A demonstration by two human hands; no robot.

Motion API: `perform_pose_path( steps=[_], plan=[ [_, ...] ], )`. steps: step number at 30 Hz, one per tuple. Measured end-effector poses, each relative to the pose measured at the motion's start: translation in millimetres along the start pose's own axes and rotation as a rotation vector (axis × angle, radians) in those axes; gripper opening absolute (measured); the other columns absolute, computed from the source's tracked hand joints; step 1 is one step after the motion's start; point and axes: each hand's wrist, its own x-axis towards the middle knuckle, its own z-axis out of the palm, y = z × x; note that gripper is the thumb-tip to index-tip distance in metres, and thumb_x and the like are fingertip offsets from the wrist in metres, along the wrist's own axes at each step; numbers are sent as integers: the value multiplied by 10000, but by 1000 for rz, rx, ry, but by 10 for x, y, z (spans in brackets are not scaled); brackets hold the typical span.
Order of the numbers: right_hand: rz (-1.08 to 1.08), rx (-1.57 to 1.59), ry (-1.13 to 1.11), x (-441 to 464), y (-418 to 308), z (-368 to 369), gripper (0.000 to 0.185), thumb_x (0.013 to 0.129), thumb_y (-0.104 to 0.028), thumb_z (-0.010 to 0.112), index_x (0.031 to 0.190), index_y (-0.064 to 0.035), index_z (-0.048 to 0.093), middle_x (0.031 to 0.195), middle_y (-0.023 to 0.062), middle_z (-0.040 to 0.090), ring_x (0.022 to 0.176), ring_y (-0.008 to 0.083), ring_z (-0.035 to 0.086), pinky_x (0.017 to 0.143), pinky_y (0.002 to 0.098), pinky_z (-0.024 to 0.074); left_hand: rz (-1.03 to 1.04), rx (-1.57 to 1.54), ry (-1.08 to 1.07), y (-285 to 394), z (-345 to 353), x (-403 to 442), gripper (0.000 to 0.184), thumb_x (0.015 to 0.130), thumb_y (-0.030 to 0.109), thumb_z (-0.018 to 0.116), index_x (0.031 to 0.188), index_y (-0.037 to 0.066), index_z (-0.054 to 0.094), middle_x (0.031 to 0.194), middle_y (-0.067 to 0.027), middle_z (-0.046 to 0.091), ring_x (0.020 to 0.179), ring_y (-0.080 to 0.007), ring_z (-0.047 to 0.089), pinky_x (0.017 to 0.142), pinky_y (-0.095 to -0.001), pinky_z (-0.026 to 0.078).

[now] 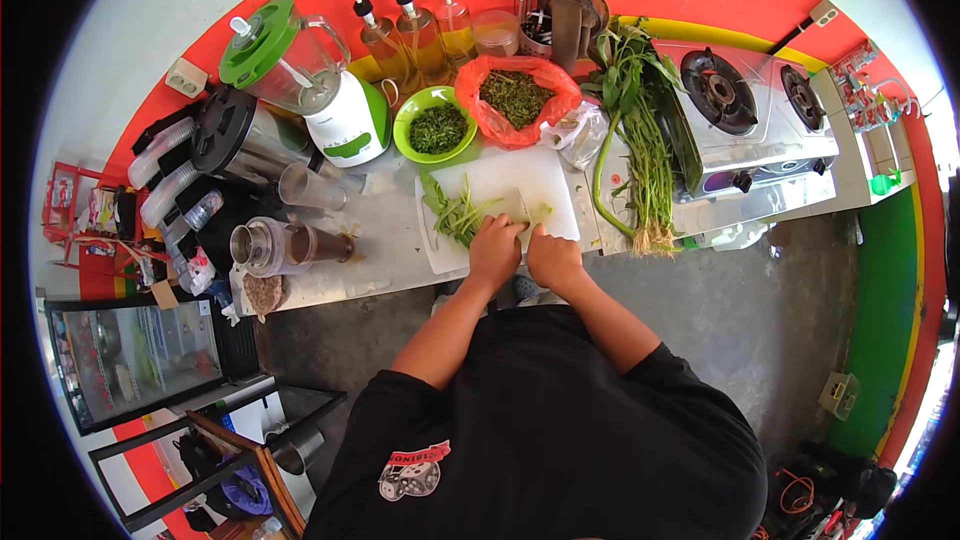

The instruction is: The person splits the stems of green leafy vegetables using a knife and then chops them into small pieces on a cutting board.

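On the white cutting board lies a bunch of leafy greens, with small cut pieces to its right. My left hand is closed over the stem end of the bunch, fingers curled down on the board. Close beside it, my right hand is closed around the handle of a knife; its pale blade points away from me and is hard to tell from the board. The handle is mostly hidden by my fingers.
Behind the board stand a green bowl of chopped greens, a red plastic bag with more, and a blender. Long rooted greens lie right, beside a gas stove. Left are a plastic cup and a blender jar.
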Motion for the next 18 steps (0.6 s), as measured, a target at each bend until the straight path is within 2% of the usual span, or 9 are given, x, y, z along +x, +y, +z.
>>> perform_pose_path(
  steps=[10,14,18],
  plan=[
    [14,15,13,-7,-29,16,285,912,-140,581,1135,7,483,886,175,751,829,325,762,723,430,598,-81,-45,-40,-53,-22,40,245,889,95,620,1026,170,808,967,-57,664,1017,-290,605,851,-424,547],
    [14,37,25,41,-23,80,272,915,-140,564,1132,6,486,889,182,750,821,334,760,729,441,598,-75,-13,-45,-35,-42,26,251,886,86,617,1028,168,807,958,-50,672,1015,-292,610,849,-422,552],
    [-22,50,-3,1,40,-4,276,913,-137,560,1135,5,481,890,191,747,837,346,758,756,455,595,-6,38,-5,-90,16,17,262,860,75,622,1013,174,810,947,-44,670,990,-282,608,863,-424,511]
  ],
)
